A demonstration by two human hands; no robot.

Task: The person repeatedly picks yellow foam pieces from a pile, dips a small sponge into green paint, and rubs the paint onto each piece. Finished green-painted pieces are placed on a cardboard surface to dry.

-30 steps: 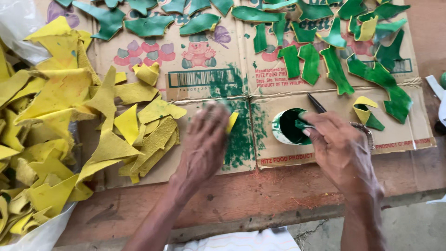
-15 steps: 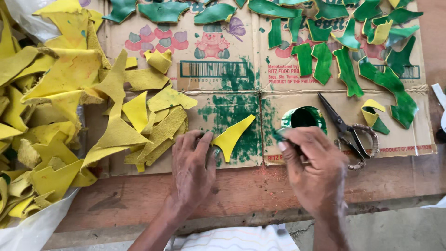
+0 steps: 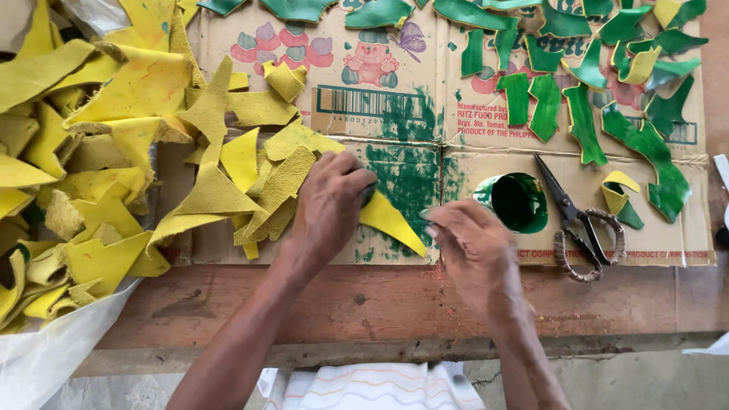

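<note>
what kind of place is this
Probably a small handcraft workbench: a worn wooden table covered with flattened cardboard, heaps of yellow leather scraps, green-painted pieces laid out, a pot of green paint and scissors.

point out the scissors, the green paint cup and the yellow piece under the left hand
scissors (image 3: 568,209): head view, on the pivot where the blades meet
green paint cup (image 3: 519,202): head view, inside, on the paint
yellow piece (image 3: 389,220): head view, on its bare pointed half

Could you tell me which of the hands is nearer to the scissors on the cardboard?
Right. The right hand lies just left of the scissors, past the green paint pot. The left hand is farther left, pressing on a yellow piece.
</note>
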